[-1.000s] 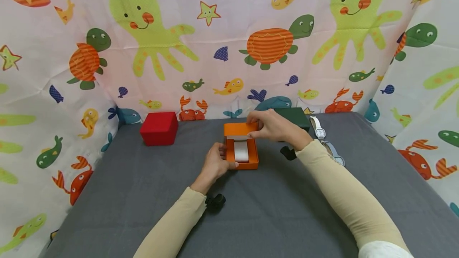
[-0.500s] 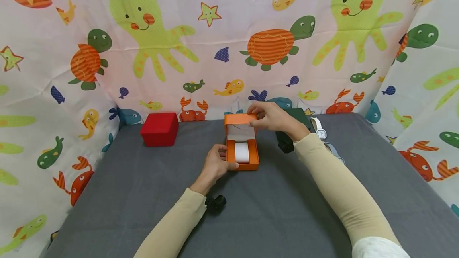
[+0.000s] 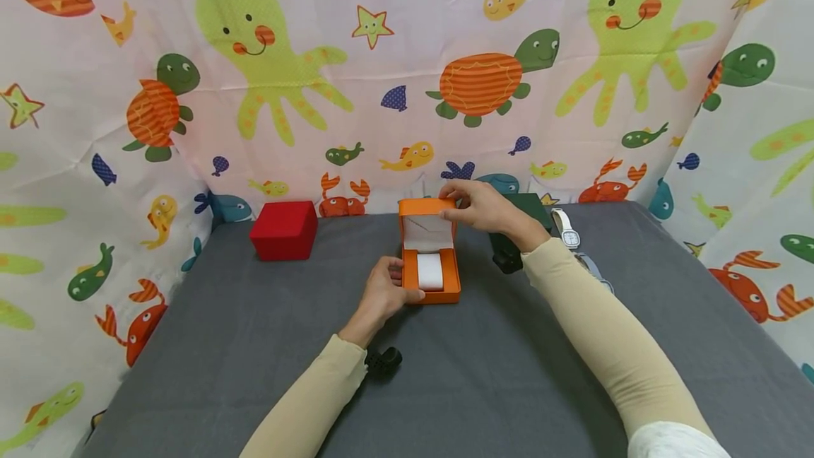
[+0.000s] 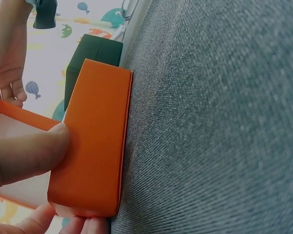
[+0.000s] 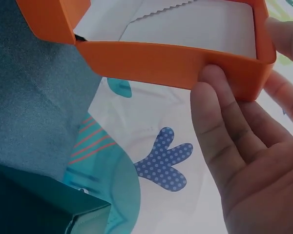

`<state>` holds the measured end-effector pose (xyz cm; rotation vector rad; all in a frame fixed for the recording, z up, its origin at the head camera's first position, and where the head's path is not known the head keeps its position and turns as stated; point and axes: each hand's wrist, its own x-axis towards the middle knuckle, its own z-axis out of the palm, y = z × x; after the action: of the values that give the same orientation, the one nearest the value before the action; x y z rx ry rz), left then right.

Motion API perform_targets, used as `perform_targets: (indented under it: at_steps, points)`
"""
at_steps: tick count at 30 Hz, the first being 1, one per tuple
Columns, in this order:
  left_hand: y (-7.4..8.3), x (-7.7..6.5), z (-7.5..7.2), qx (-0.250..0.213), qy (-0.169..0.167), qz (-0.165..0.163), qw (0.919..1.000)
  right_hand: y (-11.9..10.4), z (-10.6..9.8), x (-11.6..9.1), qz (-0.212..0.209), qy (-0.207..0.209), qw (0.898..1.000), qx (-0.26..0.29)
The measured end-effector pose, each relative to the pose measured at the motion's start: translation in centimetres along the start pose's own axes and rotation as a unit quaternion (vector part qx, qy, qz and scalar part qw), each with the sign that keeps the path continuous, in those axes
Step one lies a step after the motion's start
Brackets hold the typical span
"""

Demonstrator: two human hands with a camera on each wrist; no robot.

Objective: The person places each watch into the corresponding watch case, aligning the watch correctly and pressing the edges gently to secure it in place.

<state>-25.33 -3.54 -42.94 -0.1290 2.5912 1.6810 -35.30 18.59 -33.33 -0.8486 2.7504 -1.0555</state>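
Note:
An orange watch box (image 3: pixel 449 274) stands on the grey cloth with its lid (image 3: pixel 416 208) raised upright. Inside the base sits a white cushion (image 3: pixel 429 272); the lid is lined in pale material. My left hand (image 3: pixel 381 295) grips the left side of the base, its thumb at the front edge. In the left wrist view, the left thumb (image 4: pixel 29 153) presses the orange wall (image 4: pixel 95 141) while fingers reach round below. My right hand (image 3: pixel 483 209) holds the lid's upper right corner. In the right wrist view, its fingers (image 5: pixel 219 112) lie along the lid's side (image 5: pixel 151 63).
To the left stands a red box (image 3: pixel 283 230). A dark green box (image 3: pixel 531 209) sits behind the right forearm, partly hidden. Beside it lie a white watch (image 3: pixel 565 227) and a second watch (image 3: pixel 591 267) partly behind the sleeve. A patterned curtain (image 3: pixel 407 76) closes off the back.
The lid has swung up and back from partly raised to upright, the right hand moving up with it. The left hand keeps its grip on the base.

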Motion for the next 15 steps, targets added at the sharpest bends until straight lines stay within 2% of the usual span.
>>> perform_targets:
  at_steps: [7,15]
  points:
    - [0.1,-0.1,0.1,-0.003,-0.013,-0.009,0.9999,-0.2,0.0,-1.3,-0.004,0.016,0.999,-0.032]
    - [0.1,-0.1,0.0,0.038,-0.004,-0.002,0.9993,-0.4,-0.2,-4.2,-0.006,0.006,0.998,-0.057]
